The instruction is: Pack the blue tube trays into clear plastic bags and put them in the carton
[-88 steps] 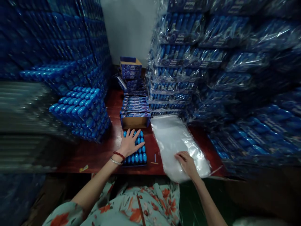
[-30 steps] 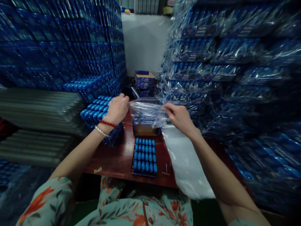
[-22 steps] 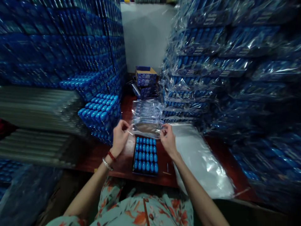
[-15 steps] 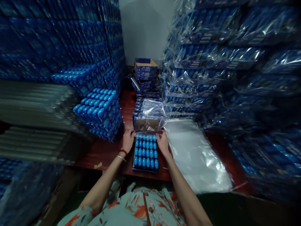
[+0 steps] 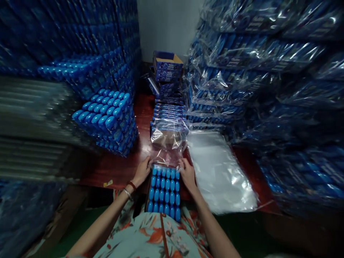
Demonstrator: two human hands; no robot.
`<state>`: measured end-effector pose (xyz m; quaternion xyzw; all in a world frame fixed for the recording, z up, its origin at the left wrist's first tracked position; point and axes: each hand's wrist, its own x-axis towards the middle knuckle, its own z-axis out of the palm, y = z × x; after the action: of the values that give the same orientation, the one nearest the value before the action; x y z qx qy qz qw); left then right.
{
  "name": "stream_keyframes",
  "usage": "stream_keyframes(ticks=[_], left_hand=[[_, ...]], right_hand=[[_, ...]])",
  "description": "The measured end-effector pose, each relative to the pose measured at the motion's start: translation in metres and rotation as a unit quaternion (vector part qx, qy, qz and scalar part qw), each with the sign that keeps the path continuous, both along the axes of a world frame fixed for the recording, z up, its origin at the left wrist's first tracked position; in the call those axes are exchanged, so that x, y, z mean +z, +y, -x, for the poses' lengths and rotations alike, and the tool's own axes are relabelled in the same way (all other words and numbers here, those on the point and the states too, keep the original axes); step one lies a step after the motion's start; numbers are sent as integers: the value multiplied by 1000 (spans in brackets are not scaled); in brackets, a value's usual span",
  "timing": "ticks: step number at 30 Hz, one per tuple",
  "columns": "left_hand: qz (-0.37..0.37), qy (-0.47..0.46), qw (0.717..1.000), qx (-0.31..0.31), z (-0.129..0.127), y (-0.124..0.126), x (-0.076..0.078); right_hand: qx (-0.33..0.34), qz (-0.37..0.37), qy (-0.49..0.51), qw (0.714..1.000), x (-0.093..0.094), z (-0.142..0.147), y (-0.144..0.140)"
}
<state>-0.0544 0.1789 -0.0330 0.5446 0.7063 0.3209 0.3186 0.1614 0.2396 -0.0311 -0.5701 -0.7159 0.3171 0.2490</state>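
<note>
Garment (image 5: 150, 238) at 6 o'clock: pale mint green, printed with orange-red flowers. Narrow rust-brown strip (image 5: 164, 234) down its front; small round reddish spot (image 5: 168, 233) on the strip's 3 o'clock side. Left hand (image 5: 142, 172), between 7 and 8 o'clock: dark red beaded bracelet (image 5: 132, 185), pale silvery bracelet (image 5: 128, 194) just beside.

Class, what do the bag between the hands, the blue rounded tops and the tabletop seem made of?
Clear bag: thin, glossy plastic film, judging by creases and see-through glints.
Blue tops: probably hard, shiny plastic, given smooth highlights.
Tabletop: perhaps varnished wood or laminate, reddish with a sheen.
</note>
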Motion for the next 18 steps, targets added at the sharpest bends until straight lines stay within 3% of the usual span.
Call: stream_keyframes(ticks=[4, 10, 18], left_hand=[[8, 7, 1000, -25, 5, 12, 6], [24, 18, 995, -94, 5, 9, 6], [1, -96, 993, -74, 12, 12, 11]], right_hand=[[16, 17, -38, 999, 5, 7, 23], [79, 36, -99, 991, 7, 8, 9], [86, 61, 14, 994, 9, 6, 17]])
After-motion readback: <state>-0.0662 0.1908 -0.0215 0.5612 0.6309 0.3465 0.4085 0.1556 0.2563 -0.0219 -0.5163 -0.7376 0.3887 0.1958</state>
